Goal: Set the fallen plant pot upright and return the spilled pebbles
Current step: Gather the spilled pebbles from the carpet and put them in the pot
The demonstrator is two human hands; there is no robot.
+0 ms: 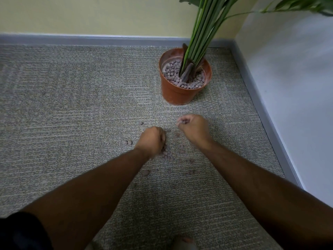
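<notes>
The orange plant pot (177, 95) stands upright on the carpet in the corner, with green stems rising from it and grey-brown pebbles filling its top. Several spilled pebbles (168, 156) lie scattered on the carpet in front of it. My left hand (152, 140) is closed in a fist, resting on the carpet at the left edge of the spill; what it holds is hidden. My right hand (194, 128) is raised a little, blurred, with its fingers closed on a few pebbles seen at its fingertips.
Grey skirting (90, 40) runs along the far wall and the right wall (288, 87), meeting just behind the pot. Loose pebbles (128, 142) lie left of my left hand and one (141, 123) further ahead. Grey carpet (63, 105) stretches to the left.
</notes>
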